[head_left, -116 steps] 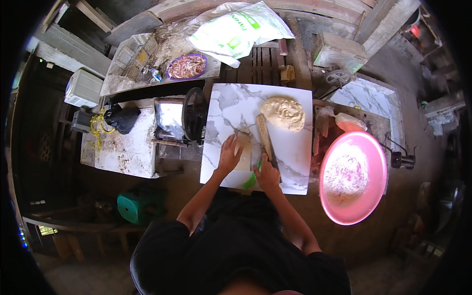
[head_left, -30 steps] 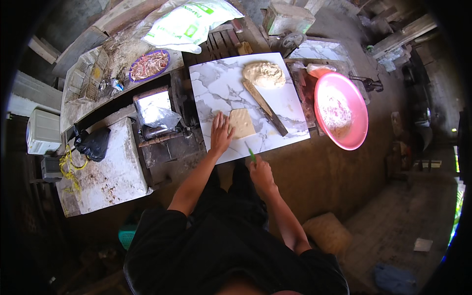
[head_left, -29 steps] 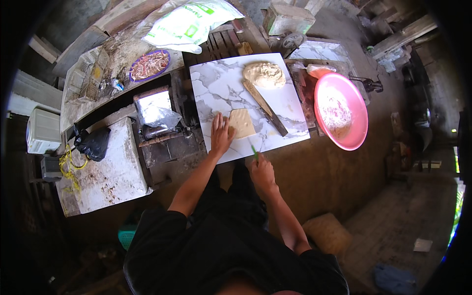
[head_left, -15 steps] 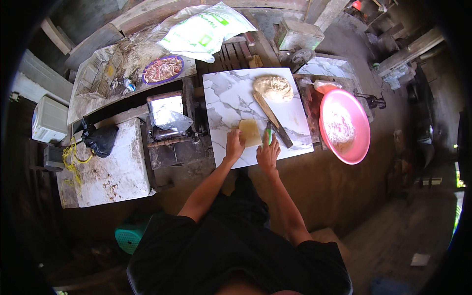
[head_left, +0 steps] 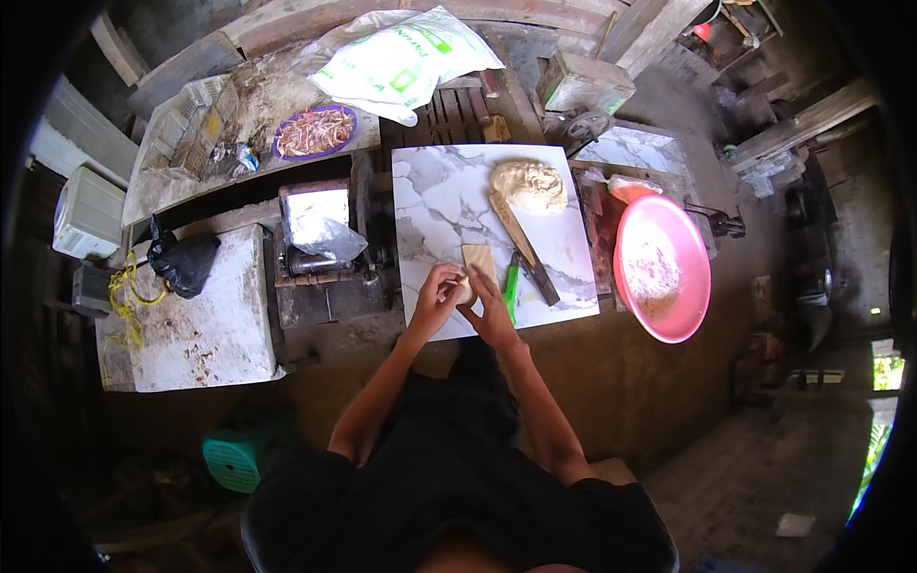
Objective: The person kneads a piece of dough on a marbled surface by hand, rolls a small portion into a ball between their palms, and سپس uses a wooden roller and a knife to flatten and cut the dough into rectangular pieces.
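Both my hands meet over the near part of the white marble-patterned board (head_left: 435,201). My left hand (head_left: 439,294) has its fingers curled round a small pale piece of dough (head_left: 465,289). My right hand (head_left: 491,313) presses on the same piece from the other side, its fingers partly covering it. Just beyond the fingertips lies a narrow, flat, yellowish strip of dough (head_left: 479,256). A knife with a green handle (head_left: 511,289) rests beside my right hand. Farther right, a long wooden-backed blade (head_left: 523,246) lies slantwise, its far end near a large lump of dough (head_left: 528,185).
A pink basin (head_left: 664,270) with white powder inside stands right of the board. To the left are a foil-topped box (head_left: 319,216) and a black plastic bag (head_left: 185,260). A purple-rimmed tray (head_left: 315,132) of thin pieces and a white sack (head_left: 406,62) lie behind.
My right hand has let go of the green-handled knife and moved left to meet my left hand. The flat yellowish dough looks narrower, and a piece of it is between my hands.
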`<state>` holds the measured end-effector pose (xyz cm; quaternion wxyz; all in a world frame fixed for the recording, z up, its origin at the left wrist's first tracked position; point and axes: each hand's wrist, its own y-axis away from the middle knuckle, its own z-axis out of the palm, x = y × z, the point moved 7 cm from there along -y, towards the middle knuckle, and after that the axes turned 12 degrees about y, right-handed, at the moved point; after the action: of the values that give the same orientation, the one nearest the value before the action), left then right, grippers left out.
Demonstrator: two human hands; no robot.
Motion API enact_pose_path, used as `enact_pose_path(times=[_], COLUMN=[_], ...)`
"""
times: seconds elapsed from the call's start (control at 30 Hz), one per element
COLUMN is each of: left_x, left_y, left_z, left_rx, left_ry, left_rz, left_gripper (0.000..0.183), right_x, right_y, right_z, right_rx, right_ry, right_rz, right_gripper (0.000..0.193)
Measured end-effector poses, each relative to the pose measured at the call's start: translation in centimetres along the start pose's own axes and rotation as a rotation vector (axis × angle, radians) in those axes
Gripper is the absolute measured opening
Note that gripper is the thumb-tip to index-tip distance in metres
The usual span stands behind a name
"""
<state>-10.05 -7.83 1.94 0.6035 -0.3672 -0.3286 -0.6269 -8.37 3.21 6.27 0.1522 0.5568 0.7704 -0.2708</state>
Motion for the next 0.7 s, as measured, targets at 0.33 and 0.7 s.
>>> enact_pose_path(times=[0.33,0.7], left_x=[0.7,0.1], left_y=[1.9,1.2], left_z=[-4.3,-2.2], left_rx=[0.207,0.168], left_ry=[-0.695,-0.986], left_rz=[-0.031,0.065], left_gripper=[0.025,0.028], right_x=[5.1,7.9], right_y=[0.1,-7.3], right_z=[0.5,4.6], right_rx=[-0.140,-0.054], right_ry=[-0.293,0.492], right_rz=[0.342,0.034], right_gripper=[0.028,0.058])
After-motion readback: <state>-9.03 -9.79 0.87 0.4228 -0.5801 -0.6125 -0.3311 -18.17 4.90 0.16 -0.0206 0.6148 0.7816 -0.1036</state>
